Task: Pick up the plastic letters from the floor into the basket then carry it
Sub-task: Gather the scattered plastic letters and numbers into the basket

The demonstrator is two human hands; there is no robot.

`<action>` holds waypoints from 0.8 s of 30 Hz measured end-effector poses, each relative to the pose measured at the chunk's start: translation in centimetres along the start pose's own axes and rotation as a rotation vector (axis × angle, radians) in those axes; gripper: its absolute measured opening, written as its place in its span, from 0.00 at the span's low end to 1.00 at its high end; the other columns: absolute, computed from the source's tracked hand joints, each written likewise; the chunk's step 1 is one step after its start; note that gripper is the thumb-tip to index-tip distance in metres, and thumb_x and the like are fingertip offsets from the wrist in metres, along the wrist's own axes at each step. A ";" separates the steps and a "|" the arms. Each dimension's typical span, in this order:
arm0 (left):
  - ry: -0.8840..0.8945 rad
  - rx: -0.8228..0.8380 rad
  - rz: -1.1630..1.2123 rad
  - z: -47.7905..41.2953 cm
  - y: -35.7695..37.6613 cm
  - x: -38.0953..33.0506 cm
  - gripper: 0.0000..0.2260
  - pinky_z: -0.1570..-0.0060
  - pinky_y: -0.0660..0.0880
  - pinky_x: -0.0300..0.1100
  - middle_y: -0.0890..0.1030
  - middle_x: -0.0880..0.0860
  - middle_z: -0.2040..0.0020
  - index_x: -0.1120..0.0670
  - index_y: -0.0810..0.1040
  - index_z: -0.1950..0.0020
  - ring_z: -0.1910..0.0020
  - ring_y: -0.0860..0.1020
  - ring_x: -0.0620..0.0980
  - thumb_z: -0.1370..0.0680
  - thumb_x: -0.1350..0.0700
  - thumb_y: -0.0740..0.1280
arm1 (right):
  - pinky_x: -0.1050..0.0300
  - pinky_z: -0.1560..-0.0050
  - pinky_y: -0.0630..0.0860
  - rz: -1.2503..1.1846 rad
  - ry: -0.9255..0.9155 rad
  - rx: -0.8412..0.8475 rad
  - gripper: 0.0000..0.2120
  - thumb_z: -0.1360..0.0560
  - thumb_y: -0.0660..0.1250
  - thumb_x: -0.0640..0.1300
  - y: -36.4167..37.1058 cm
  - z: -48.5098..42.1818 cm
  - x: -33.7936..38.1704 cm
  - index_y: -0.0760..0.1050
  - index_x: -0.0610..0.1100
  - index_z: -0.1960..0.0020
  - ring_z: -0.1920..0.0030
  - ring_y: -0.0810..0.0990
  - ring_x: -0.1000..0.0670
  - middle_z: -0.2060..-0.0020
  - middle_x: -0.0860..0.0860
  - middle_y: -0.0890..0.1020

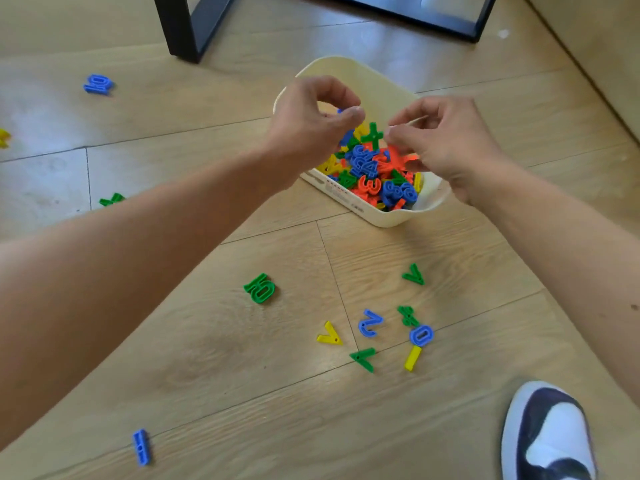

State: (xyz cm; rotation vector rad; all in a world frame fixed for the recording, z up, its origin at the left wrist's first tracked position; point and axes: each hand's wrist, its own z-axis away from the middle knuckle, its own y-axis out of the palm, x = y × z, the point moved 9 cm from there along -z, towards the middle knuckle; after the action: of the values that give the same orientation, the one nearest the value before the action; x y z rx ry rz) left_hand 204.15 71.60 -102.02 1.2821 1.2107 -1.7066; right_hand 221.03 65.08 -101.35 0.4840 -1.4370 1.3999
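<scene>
In the head view, a cream plastic basket [346, 65] sits on the pale wood-plank floor [207, 375], and both hands hover over it. It holds a heap of red, blue, green and yellow plastic letters and numbers [372, 178], with a green plus sign [372, 135] standing up at the top. The left hand [311, 129] is above the basket's left rim, its fingers curled and thumb tip meeting the index tip in a ring. A scrap of blue shows at those tips, but I cannot tell whether it is pinched. The right hand [446, 143] is above the right side with its fingers curled down toward the heap, and I cannot tell whether they grip anything. Loose pieces lie on the floor nearer the camera: a green numeral piece [259, 288], a green V shape [414, 274], a blue Z-like piece [370, 322], a yellow V shape [329, 335], a small green symbol [408, 315] touching a blue ring-shaped piece [421, 335], a yellow bar [412, 357] just below it, and a green angled piece [363, 358]. A blue bar [142, 446] lies well apart at lower left. A blue piece [98, 84] lies far left, a yellow piece [3, 137] is at the frame edge, and a green piece [111, 199] is half hidden by the left forearm. A dark-and-white shoe [547, 434] is at lower right, and a black furniture frame [180, 26] stands behind the basket.
</scene>
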 end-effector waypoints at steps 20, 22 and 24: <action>0.385 0.644 -0.838 19.4 7.9 6.8 0.26 0.50 0.76 0.50 0.72 0.47 0.39 0.48 0.72 0.36 0.42 0.70 0.49 0.29 0.38 0.70 | 0.49 0.38 0.73 0.996 -0.482 0.636 0.43 0.41 0.72 0.68 3.2 15.5 -8.2 0.67 0.55 0.30 0.36 0.72 0.48 0.34 0.51 0.69; 0.380 0.660 -0.991 20.5 8.6 8.0 0.35 0.50 0.77 0.49 0.68 0.48 0.36 0.49 0.67 0.32 0.40 0.68 0.50 0.33 0.35 0.72 | 0.47 0.35 0.68 1.146 -0.430 0.624 0.53 0.45 0.72 0.72 3.0 16.3 -10.0 0.59 0.57 0.25 0.29 0.66 0.46 0.27 0.48 0.62; 0.342 0.652 -1.016 20.8 9.1 8.6 0.39 0.52 0.78 0.48 0.66 0.50 0.35 0.50 0.64 0.30 0.40 0.66 0.51 0.34 0.37 0.75 | 0.44 0.34 0.68 1.196 -0.392 0.572 0.58 0.47 0.74 0.71 2.8 16.5 -10.8 0.55 0.55 0.23 0.27 0.63 0.42 0.25 0.45 0.58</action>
State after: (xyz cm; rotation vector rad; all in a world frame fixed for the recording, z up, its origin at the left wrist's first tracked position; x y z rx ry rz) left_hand 202.91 49.05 -111.04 1.4651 1.7665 -2.8682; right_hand 216.68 46.97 -108.53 0.2201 -1.6990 2.8383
